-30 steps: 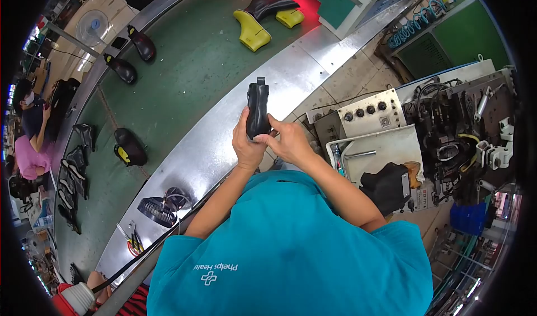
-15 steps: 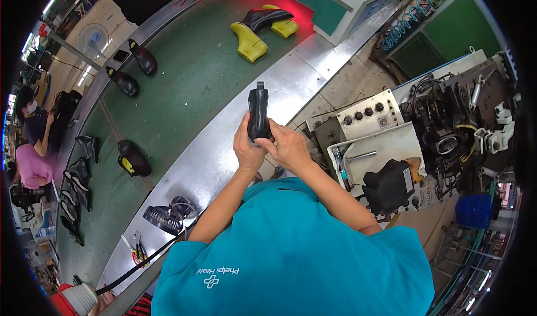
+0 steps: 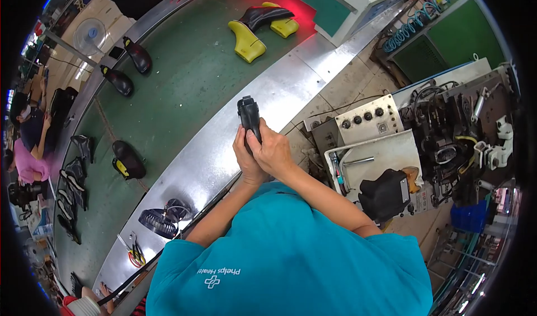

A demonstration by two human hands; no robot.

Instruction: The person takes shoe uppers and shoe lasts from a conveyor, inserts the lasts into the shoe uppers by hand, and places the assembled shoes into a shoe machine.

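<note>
A black shoe (image 3: 248,112), with a strap-like tab at its far end, is held between both my hands over the metal edge of the bench. My left hand (image 3: 247,160) wraps its left side and underside. My right hand (image 3: 273,151) closes round the right side, thumb lying along the near part. My palms and fingers hide the shoe's near end. Beyond, on the green belt (image 3: 184,75), lies a black boot upper (image 3: 263,17) with yellow lasts (image 3: 246,43).
Left on the belt are black lasted shoes (image 3: 127,159) and several uppers (image 3: 75,170). A small fan (image 3: 159,222) and pliers (image 3: 136,255) lie on the metal edge. At right stand a knobbed control box (image 3: 369,117) and a tool tray (image 3: 386,154). Co-workers (image 3: 31,131) are far left.
Both hands have drawn the shoe slightly nearer and left and tilted it, so its far end now faces up more. My right hand wraps further round it.
</note>
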